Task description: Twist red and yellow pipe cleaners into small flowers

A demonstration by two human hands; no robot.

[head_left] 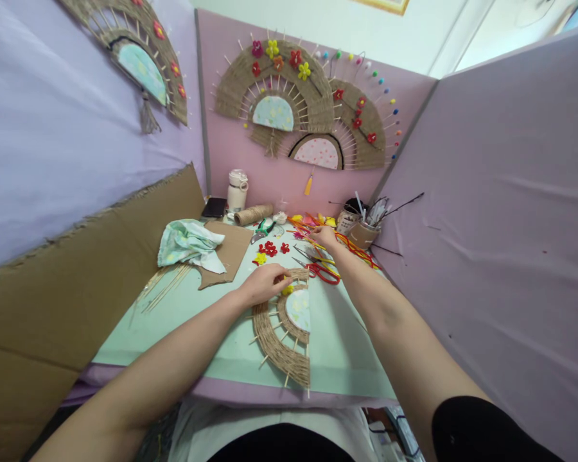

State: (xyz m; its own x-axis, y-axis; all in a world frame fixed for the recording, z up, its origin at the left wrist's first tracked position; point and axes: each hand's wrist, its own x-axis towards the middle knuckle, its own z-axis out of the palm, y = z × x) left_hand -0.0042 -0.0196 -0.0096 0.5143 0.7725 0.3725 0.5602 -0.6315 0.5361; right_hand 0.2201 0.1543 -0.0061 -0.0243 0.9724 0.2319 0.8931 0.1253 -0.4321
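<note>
A half-round fan (pixel 279 343) of woven brown twine on thin sticks lies on the table, with a pale floral cloth piece (pixel 298 309) at its inner side. My left hand (pixel 267 282) rests over the fan's far end, its fingers closed around a small yellow flower (pixel 288 290). Farther off, my right hand (pixel 325 237) reaches among orange, red and yellow pipe cleaners (pixel 351 246), its fingers pinched together. What they hold is too small to make out. Red-handled scissors (pixel 325 273) lie between the hands. Red flowers (pixel 270 249) and another yellow flower (pixel 259 258) lie left of them.
Cardboard (pixel 225 247), a crumpled floral cloth (pixel 190 244) and thin sticks (pixel 166 289) lie at left. Behind are a twine roll (pixel 253 215), green-handled pliers (pixel 264 228), a white bottle (pixel 237 190) and a phone (pixel 214 207). A brown container (pixel 362 235) stands at back right. Panels surround the table.
</note>
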